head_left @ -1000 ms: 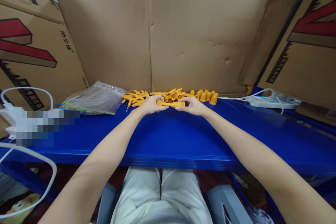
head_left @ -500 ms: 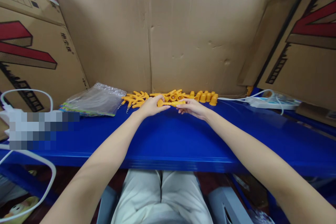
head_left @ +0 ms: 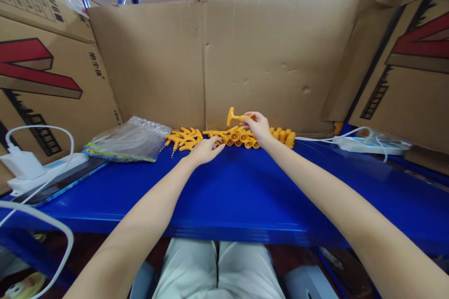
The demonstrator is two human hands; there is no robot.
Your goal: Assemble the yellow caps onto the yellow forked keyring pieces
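In my right hand (head_left: 258,126) is a yellow T-handled corkscrew (head_left: 232,117), held up by its cup end above the pile, its crossbar pointing left. The screw itself is hidden. My left hand (head_left: 206,150) is low over the table, thumb and fingers slightly apart, with nothing visible in it. It is beside several loose yellow T-handles (head_left: 187,138) with bare metal screws showing. A row of yellow pieces with round open ends (head_left: 244,139) lies between my hands. More yellow cups (head_left: 282,136) stand right of my right hand.
Clear plastic bags (head_left: 131,140) lie on the blue table (head_left: 238,196) at left, near a white charger (head_left: 23,163) and a dark flat device (head_left: 66,180). A white power strip (head_left: 372,145) is at right. Cardboard (head_left: 263,60) walls the back; boxes flank both sides.
My left hand has come off the corkscrew and dropped slightly. My right hand has lifted it up and away from the table. The view has tilted up a little.
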